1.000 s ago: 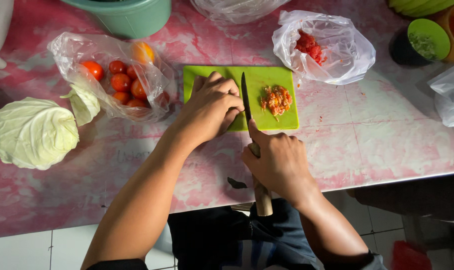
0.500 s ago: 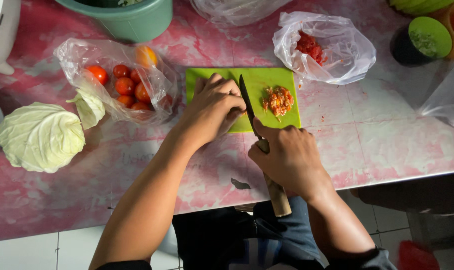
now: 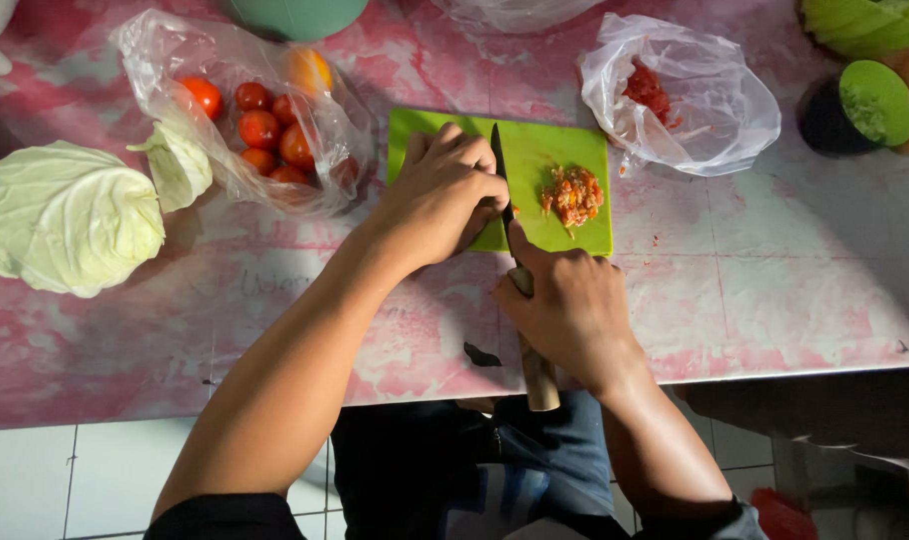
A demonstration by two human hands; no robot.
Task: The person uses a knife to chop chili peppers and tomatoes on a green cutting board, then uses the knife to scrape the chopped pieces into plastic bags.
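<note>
Right hand (image 3: 571,315): closed around wooden knife (image 3: 515,270) handle, blade running near-to-far.
Left hand (image 3: 445,195): curled, pressing something hidden onto green cutting board (image 3: 565,145), touching blade's left side.
Chopped chilli pile (image 3: 573,194): right of blade.

green board (image 3: 565,150), pink marbled table (image 3: 775,280), red tomatoes (image 3: 260,128)
</note>
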